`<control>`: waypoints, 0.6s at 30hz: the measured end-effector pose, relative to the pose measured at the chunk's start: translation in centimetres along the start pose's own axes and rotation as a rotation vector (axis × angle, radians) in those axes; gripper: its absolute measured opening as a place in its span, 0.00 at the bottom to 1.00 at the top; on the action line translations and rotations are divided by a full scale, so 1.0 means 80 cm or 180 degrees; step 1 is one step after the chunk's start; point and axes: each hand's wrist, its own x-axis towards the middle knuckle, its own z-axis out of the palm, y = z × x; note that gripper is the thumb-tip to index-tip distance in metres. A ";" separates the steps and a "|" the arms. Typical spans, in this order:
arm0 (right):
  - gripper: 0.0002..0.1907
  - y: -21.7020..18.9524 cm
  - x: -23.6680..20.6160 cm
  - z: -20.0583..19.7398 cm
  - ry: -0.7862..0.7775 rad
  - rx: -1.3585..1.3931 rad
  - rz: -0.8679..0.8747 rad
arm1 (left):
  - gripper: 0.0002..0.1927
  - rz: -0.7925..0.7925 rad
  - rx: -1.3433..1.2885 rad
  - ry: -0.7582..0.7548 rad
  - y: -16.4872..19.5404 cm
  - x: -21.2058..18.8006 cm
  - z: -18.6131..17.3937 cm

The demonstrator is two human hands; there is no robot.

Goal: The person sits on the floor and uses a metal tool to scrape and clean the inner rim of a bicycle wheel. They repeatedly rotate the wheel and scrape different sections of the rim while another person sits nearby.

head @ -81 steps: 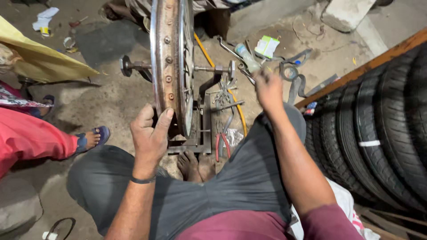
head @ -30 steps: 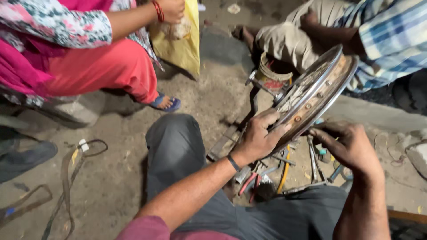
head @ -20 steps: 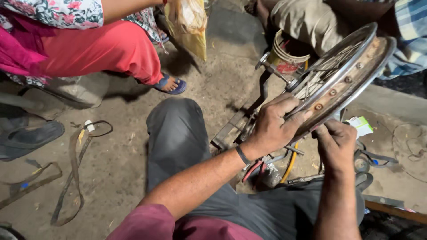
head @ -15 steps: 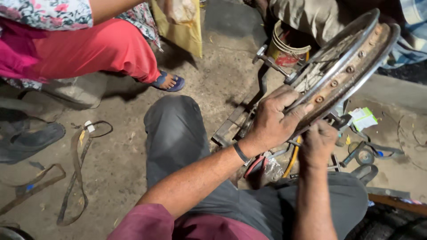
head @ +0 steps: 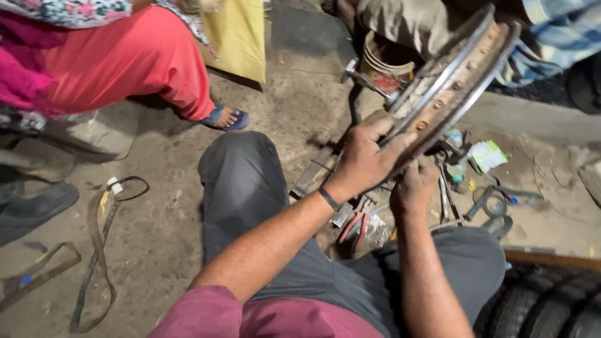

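A rusty spoked wheel rim (head: 464,74) stands tilted on a metal stand in front of my knees. My left hand (head: 366,158) grips the rim's lower edge, fingers wrapped over the inner channel. My right hand (head: 414,186) sits just under the rim's lowest part, fingers curled; what it holds is hidden. My dark trousers (head: 250,188) fill the lower middle.
A person in red clothes (head: 119,62) with a blue sandal (head: 226,117) sits at upper left beside a yellow bag (head: 241,34). Another person sits behind the rim by a small bucket (head: 382,66). Pliers (head: 354,228), spanners (head: 494,203), rubber strips (head: 94,250) and tyres (head: 551,307) lie around.
The view swung from the tyres toward the person in red. My right hand dropped from beside the rim to underneath it. My left hand stays on the rim.
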 end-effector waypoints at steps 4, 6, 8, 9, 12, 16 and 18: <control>0.08 -0.033 -0.005 -0.017 -0.0126 -0.0383 -0.0179 | 0.10 -0.0193 -0.0012 -0.0115 -0.004 -0.015 -0.010; 0.07 -0.070 0.002 -0.019 -0.0639 -0.1368 -0.0717 | 0.10 0.0017 0.0152 -0.0088 -0.006 -0.021 -0.013; 0.07 -0.114 0.008 -0.017 -0.0925 -0.2403 -0.1137 | 0.10 0.0029 0.0186 -0.0090 -0.006 -0.025 -0.014; 0.09 -0.139 0.013 -0.017 -0.0932 -0.2956 -0.1314 | 0.10 0.0022 0.0197 -0.0101 -0.007 -0.025 -0.013; 0.12 -0.189 0.030 -0.013 -0.1260 -0.4016 -0.1592 | 0.09 -0.0103 0.0045 -0.0111 -0.007 -0.021 -0.011; 0.10 -0.168 0.033 0.005 -0.0864 -0.3143 -0.0933 | 0.11 0.0006 0.0047 -0.0095 -0.008 -0.013 -0.008; 0.11 -0.130 0.020 0.012 -0.0593 -0.2742 -0.1422 | 0.15 -0.0089 -0.0036 -0.0017 -0.007 -0.011 -0.005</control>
